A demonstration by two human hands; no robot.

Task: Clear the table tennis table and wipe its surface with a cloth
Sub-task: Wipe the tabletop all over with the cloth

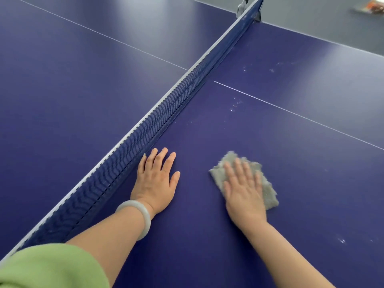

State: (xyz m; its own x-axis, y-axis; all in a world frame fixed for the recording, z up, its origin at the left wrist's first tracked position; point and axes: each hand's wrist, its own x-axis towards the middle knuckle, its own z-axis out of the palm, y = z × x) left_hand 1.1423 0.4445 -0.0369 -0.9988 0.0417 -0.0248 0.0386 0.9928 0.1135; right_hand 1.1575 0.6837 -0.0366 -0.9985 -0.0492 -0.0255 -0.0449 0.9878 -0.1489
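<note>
Right hand [244, 190], fingers spread and flat, palm down, pressing a grey cloth [268, 192] against the blue table [207, 235]; the hand does not grip the cloth but lies open on top of it, and its outline is slightly blurred. The cloth is crumpled, showing beyond the fingertips and along the outer edge of the hand. Left hand [156, 179], also open and empty, rests flat on the table just beside the net [166, 113], the little-finger side close to the foot of the mesh; whether it touches the net cannot be told. A pale bangle [138, 217] circles the left wrist, and a green sleeve [47, 269] covers the upper arm at the lower left corner. The two hands lie on the same half of the table, apart from each other, with bare surface between them. The net runs diagonally from lower left to its clamp [242, 7] at the far edge. A white centre line [291, 112] crosses the right half. Small whitish marks [235, 104] speckle the surface beyond the cloth, with more near the right edge. An orange and white object [372, 9], too blurred to identify, lies on the grey floor at upper right.
</note>
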